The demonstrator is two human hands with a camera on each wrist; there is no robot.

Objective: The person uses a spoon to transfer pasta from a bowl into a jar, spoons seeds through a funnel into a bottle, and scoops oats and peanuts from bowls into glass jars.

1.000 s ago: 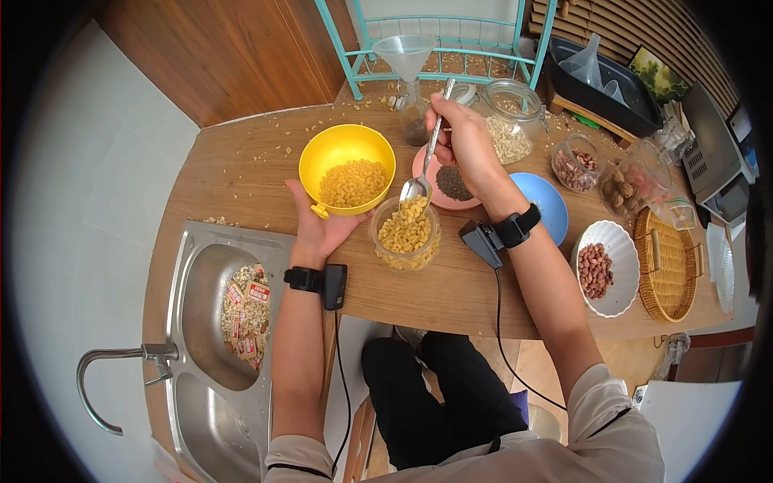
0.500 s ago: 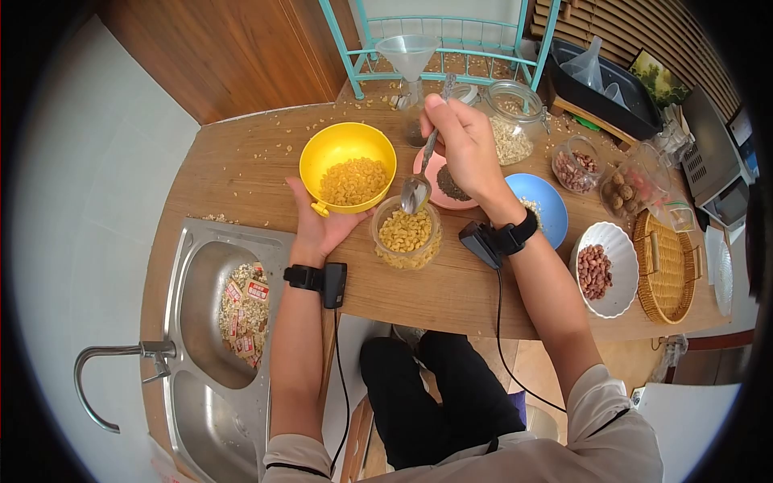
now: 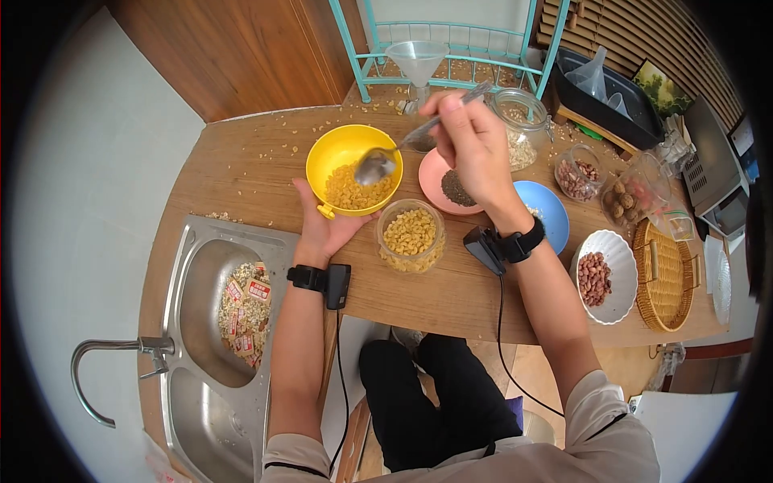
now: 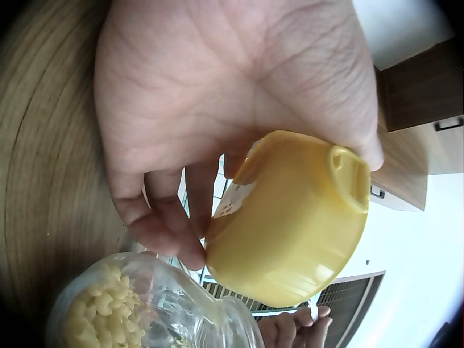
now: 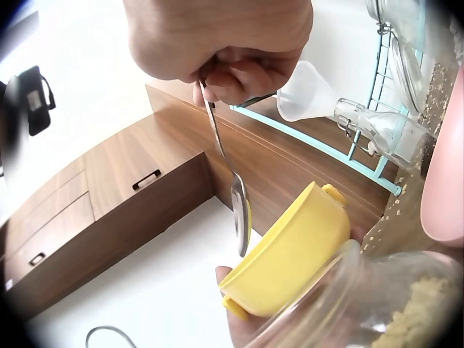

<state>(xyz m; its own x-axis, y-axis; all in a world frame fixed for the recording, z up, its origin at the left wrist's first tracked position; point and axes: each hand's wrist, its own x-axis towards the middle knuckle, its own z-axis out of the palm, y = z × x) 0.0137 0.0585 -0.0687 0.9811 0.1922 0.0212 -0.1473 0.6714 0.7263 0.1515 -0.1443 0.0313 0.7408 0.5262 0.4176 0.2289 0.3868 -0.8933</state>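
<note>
My left hand (image 3: 324, 231) grips a yellow bowl (image 3: 332, 147) from below and the side, tilted toward me. Small yellow macaroni (image 3: 350, 195) lies in it. My right hand (image 3: 477, 149) holds a metal spoon (image 3: 375, 167) by its handle, the spoon's head over the yellow bowl and slightly blurred. In the right wrist view, the spoon (image 5: 239, 210) points down at the bowl's rim. A clear jar (image 3: 411, 264), filled with macaroni, stands just right of my left hand. The left wrist view shows the yellow bowl's (image 4: 290, 225) outer wall between thumb and fingers.
A pink plate (image 3: 432, 167) with dark seeds and a blue plate (image 3: 555, 225) lie behind the right wrist. A funnel (image 3: 417, 60) sits in a bottle before a teal rack (image 3: 366, 79). At right are a white bowl (image 3: 624, 278) of peanuts and a wicker tray (image 3: 664, 282); a sink (image 3: 197, 282) is left.
The spoon, loaded with macaroni over the jar a second ago, was emptied there and has swung left over the yellow bowl. My left hand keeps the bowl in nearly the same place.
</note>
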